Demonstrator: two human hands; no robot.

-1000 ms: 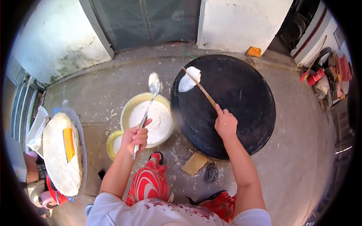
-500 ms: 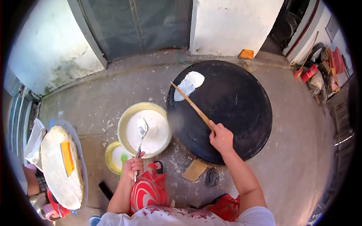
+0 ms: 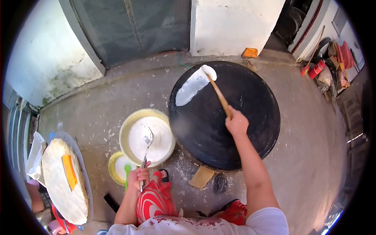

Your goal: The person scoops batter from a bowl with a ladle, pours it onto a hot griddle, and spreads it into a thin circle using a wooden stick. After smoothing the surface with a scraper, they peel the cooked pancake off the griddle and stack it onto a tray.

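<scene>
My right hand (image 3: 237, 122) is closed around the handle of a wooden spatula (image 3: 220, 98) above a large round black griddle (image 3: 246, 86). The spatula's tip meets the thick end of a white batter streak (image 3: 192, 90) near the griddle's far left edge. In my left hand (image 3: 139, 177), a metal spoon (image 3: 147, 145) is gripped by its handle, with its bowl over a cream-coloured basin (image 3: 124, 137) of white batter (image 3: 137, 141). Beside that basin stands a small yellow bowl (image 3: 112, 167) with a green-handled utensil (image 3: 127, 168) in it.
At the left, a stack of pale flat sheets (image 3: 58, 192) lies on a grey tray (image 3: 89, 188), an orange scraper (image 3: 69, 172) on top. A brown block (image 3: 201, 177) sits by the griddle's near edge. An orange dustpan-like piece (image 3: 250, 52) rests by the wall.
My right hand and the spatula have moved up and right, and the batter streak is longer and wider. My left hand still holds the spoon over the basin. The view has shifted slightly.
</scene>
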